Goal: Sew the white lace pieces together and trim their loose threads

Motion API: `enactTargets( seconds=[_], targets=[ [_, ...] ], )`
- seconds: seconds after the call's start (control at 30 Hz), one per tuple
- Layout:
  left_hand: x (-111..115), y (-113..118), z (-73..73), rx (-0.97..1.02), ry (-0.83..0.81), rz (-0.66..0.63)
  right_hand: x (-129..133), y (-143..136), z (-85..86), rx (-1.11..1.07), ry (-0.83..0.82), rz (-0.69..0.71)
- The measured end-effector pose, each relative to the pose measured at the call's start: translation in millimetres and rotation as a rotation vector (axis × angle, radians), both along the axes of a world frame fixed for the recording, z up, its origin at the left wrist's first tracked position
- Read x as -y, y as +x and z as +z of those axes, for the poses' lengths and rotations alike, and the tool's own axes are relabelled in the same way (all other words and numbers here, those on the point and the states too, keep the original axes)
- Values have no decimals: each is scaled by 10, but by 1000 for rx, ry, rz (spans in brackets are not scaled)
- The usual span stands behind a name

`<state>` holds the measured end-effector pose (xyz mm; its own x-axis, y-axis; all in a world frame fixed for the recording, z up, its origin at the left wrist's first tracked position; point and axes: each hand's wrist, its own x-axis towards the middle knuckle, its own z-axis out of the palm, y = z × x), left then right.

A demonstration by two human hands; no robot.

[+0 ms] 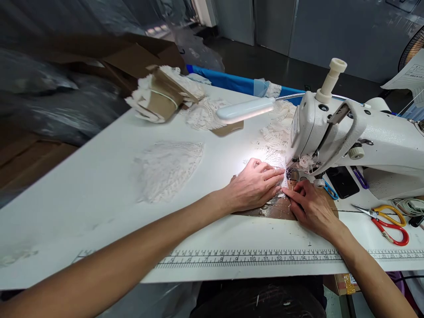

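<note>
White lace fabric lies under the needle area of a white sewing machine, in the lamp's bright light. My left hand rests flat on this lace just left of the needle, fingers stretched toward the presser foot. Close on the right, my right hand has its fingers curled, with the tips pinched at the lace's near edge. Most of the lace there is hidden beneath my hands. Under both hands is a shiny brown plate. More lace spreads behind the needle.
A separate lace piece lies on the white table. Lace bundles with brown card sit at the back. Right of the machine head are a phone and red-and-yellow scissors. A ruler strip runs along the front edge.
</note>
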<state>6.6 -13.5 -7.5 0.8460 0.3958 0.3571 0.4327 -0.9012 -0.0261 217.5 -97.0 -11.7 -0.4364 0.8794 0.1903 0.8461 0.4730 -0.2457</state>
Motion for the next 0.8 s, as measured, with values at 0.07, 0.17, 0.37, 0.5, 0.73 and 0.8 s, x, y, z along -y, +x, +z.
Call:
enactTargets(
  seconds=[0.07,0.17,0.37,0.5,0.73,0.8],
  targets=[
    [-4,-7,-2,12,-2,-8,0,-3,0,-1,-3,-5],
    [-4,-9,-5,26,-7,-16,3,-3,-6,-2,-10,-6],
    [1,-16,-23,49,-4,-30,23,1,-28,-32,-30,-22],
    [-1,-18,-26,58,-7,-30,27,-2,-31,-25,-28,-26],
    [-8,-22,-38,67,-23,-39,29,-6,-22,-29,-19,-31],
    [-10,-26,-48,65,-25,-38,28,-6,-24,-28,-6,-28]
  ],
)
